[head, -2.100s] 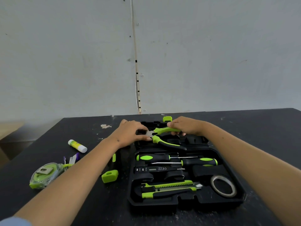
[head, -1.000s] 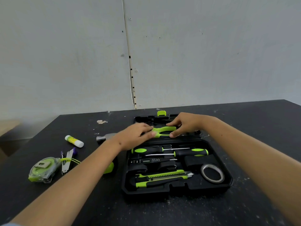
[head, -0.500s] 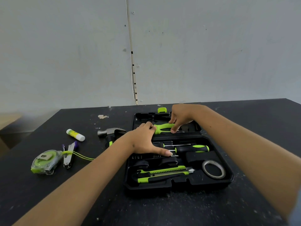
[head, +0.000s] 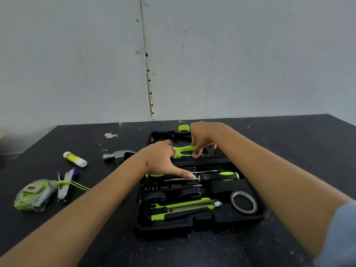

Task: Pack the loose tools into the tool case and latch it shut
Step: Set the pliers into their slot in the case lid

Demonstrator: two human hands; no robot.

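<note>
Against a pale wall, the black table (head: pixel 289 143) carries the open tool case (head: pixel 264 212), where the right hand (head: pixel 202 137) pinches the green pliers (head: pixel 183 151) down into their slot while the left hand (head: pixel 161 160), thumb spread, steadies them.

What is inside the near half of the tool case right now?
Tool case: two screwdrivers, voltage tester, utility knife, tape roll. The left hand covers part of one screwdriver.

Black table (head: pixel 289 135) against a grey wall (head: pixel 231 54); glue stick (head: pixel 75 159) lying well left, a stapler (head: pixel 65 185) nearer, a paint chip (head: pixel 110 135) behind.
</note>
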